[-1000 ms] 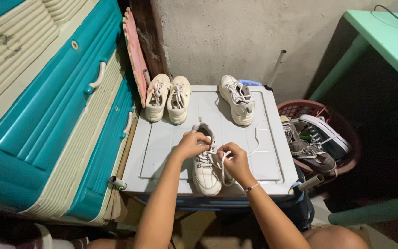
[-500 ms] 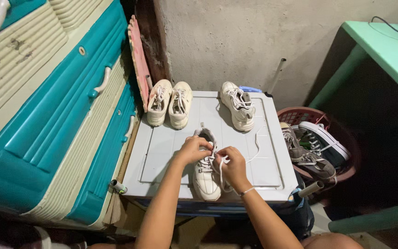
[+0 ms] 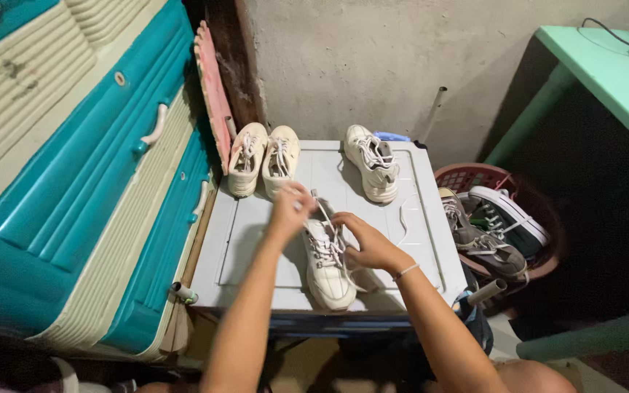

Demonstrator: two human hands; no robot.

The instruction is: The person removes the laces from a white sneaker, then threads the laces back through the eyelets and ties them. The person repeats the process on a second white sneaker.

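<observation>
A white sneaker (image 3: 327, 269) lies toe toward me on a pale grey box top (image 3: 256, 240). My left hand (image 3: 290, 209) is above its heel end, pinching a white lace (image 3: 327, 220) and drawing it up. My right hand (image 3: 368, 242) rests on the shoe's right side, fingers curled around the lace rows. A loose lace end (image 3: 402, 218) trails to the right on the surface.
A pair of cream sneakers (image 3: 262, 156) and a single white sneaker (image 3: 373, 161) stand at the back of the box. A red basket (image 3: 475, 177) with dark and grey sneakers (image 3: 496, 225) sits at the right. Teal drawers (image 3: 74, 189) are at the left, a green table (image 3: 606, 80) at the right.
My left hand has lifted slightly, pulling the lace tighter upward. My right hand has stayed against the shoe. The view has shifted a little.
</observation>
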